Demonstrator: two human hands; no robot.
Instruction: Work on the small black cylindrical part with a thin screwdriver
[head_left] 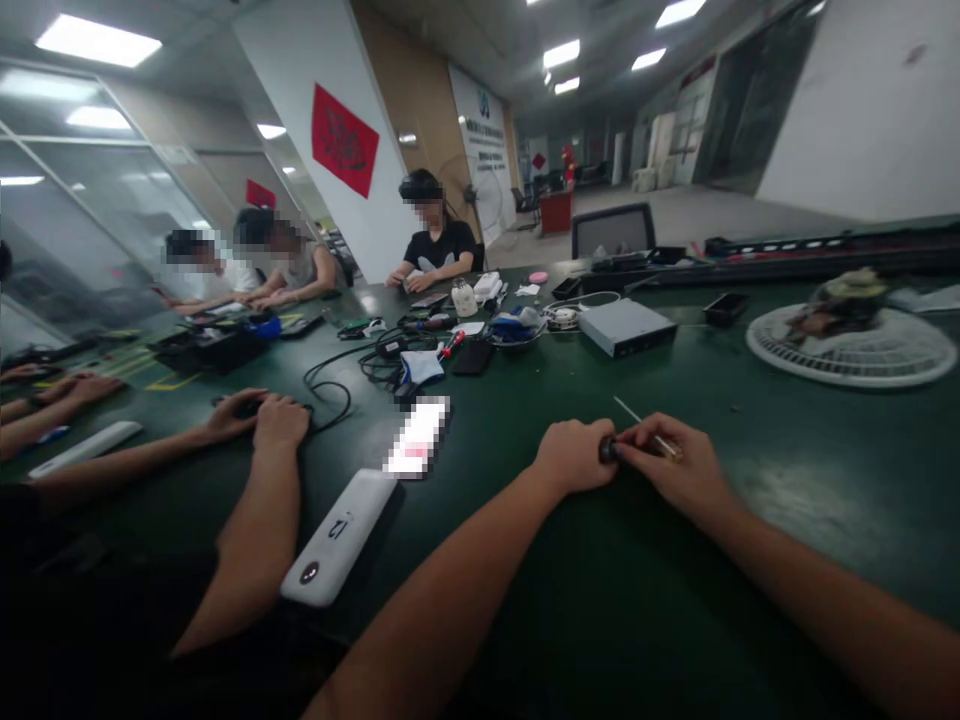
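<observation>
Over the green table point(570, 590), my left hand point(576, 456) is closed around a small dark round part point(608, 449), whose end shows at the thumb side. My right hand point(679, 460) is right beside it, with thumb and forefinger touching that end. A thin metal rod point(628, 410) lies across the right hand's fingers, its bare tip pointing up and to the left past the left hand. Whether the rod is a screwdriver I cannot tell. Most of the dark part is hidden inside my left fist.
Left of me, a co-worker's hands point(274, 418) rest on a dark object. Between us lie a white oblong device point(341, 540) and a lit phone point(418, 437). Black cables point(349, 385), a grey metal box point(628, 325) and a white fan guard point(900, 350) are farther back.
</observation>
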